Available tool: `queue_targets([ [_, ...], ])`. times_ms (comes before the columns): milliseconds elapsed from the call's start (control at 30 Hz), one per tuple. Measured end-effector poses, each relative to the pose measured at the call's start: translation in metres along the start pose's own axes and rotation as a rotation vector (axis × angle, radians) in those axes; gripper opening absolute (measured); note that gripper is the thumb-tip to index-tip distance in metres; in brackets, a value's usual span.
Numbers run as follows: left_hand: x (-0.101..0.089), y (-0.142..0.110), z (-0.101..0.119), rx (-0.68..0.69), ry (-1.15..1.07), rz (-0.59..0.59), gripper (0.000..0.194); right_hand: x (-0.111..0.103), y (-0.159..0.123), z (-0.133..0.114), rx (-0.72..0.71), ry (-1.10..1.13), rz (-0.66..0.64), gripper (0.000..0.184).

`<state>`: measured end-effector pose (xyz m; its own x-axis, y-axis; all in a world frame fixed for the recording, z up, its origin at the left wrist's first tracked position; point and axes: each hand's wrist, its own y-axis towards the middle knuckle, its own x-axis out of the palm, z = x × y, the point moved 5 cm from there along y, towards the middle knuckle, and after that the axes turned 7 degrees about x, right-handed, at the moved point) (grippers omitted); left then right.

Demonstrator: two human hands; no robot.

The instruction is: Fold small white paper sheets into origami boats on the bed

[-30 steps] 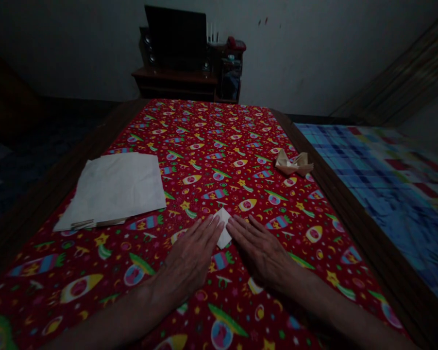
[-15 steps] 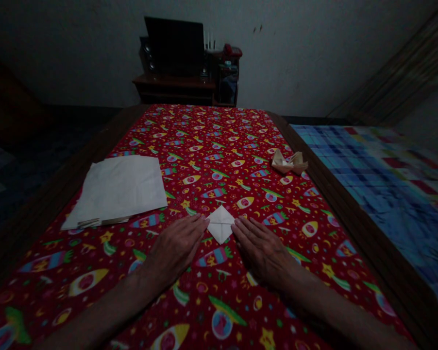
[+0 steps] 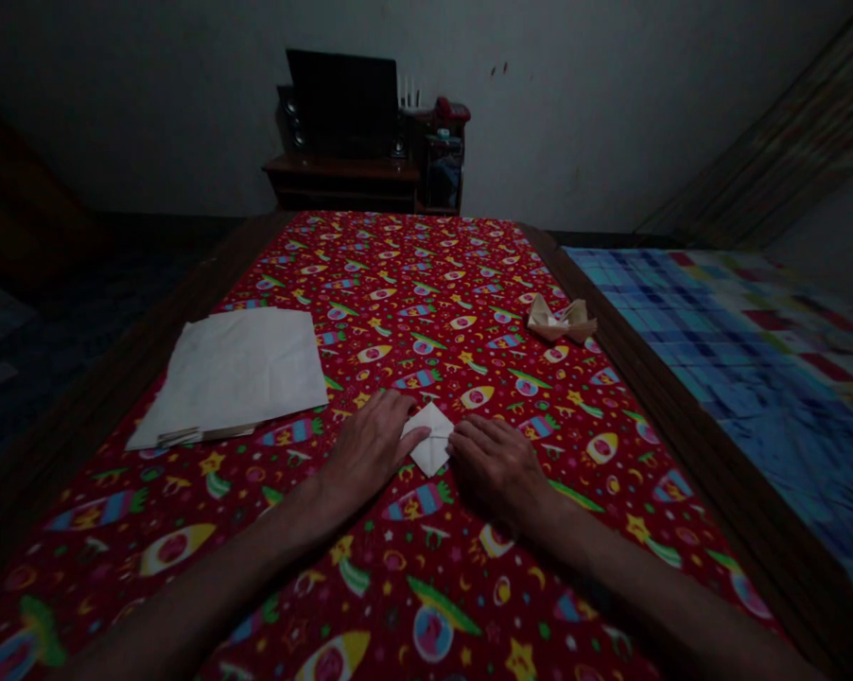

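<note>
A small white sheet of paper folded into a diamond (image 3: pixel 432 456) lies on the red patterned cloth (image 3: pixel 426 303). My left hand (image 3: pixel 371 437) grips its left corner, thumb on top and the other fingers curled round the far left side. At the opposite corner, my right hand (image 3: pixel 498 463) pinches the edge with bent fingers; its thumb is mostly hidden. A crease line runs across the middle of the diamond.
To the left lies a stack of white paper sheets (image 3: pixel 246 374). A tan folded-paper shape (image 3: pixel 561 320) stands near the table's right edge. Beyond the table are a dark screen (image 3: pixel 342 104) and a red telephone (image 3: pixel 452 110). A bed with a checked cover (image 3: pixel 653 322) adjoins on the right.
My left thumb has moved onto the paper and the left fingers have gone round its far left side. The right fingers have drawn in and bent at the right corner.
</note>
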<state>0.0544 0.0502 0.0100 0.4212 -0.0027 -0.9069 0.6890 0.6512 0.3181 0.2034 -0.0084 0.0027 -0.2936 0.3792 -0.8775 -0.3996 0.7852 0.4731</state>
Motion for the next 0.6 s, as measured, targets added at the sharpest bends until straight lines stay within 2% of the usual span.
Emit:
queue_targets([
  [167,0.005,0.001,-0.007,-0.034,-0.003,-0.042,0.026,0.004,0.004,0.003,0.058,0.049,-0.031,0.017],
  [300,0.003,0.008,-0.012,-0.181,-0.069,-0.119,0.032,0.002,0.007,0.006,0.090,0.092,-0.024,0.019],
  [400,0.003,0.015,-0.015,-0.300,-0.178,-0.169,0.035,-0.003,0.014,0.004,0.120,0.086,-0.049,0.019],
  [500,0.001,0.020,-0.014,-0.346,-0.327,-0.143,0.034,-0.006,0.023,-0.005,0.088,0.055,-0.133,0.027],
  [600,-0.004,0.019,-0.012,-0.382,-0.471,-0.130,0.040,-0.007,0.031,-0.013,0.113,0.162,-0.195,0.036],
])
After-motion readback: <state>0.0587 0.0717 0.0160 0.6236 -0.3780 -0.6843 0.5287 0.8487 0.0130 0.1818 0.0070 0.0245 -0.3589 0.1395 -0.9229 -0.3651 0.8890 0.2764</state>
